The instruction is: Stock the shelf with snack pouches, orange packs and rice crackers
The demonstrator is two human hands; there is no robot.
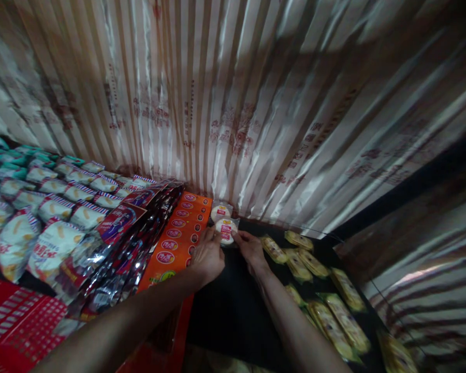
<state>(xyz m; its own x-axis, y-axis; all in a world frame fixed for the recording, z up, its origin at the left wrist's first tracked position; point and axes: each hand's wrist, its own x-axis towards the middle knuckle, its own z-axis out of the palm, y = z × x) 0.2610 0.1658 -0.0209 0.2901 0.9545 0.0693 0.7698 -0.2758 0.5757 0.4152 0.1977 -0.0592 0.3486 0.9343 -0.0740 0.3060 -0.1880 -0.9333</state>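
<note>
Orange printed packaging (173, 239) lies at nine o'clock from the wrapped round cracker (226, 232), yellow-wrapped snacks (300, 266) at four; left hand (209, 259) and right hand (250, 249) pinch opposite edges.

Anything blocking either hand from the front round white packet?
Nothing visible. The left hand and right hand are already at opposite edges of the front round packet. The other round packet lies beyond it, on the far side, and the orange packaging is off to its left.

Glossy plastic packet (226, 231), matt tabletop (229, 311), shiny rippled sheeting (233, 77), plastic basket (19, 326)
</note>
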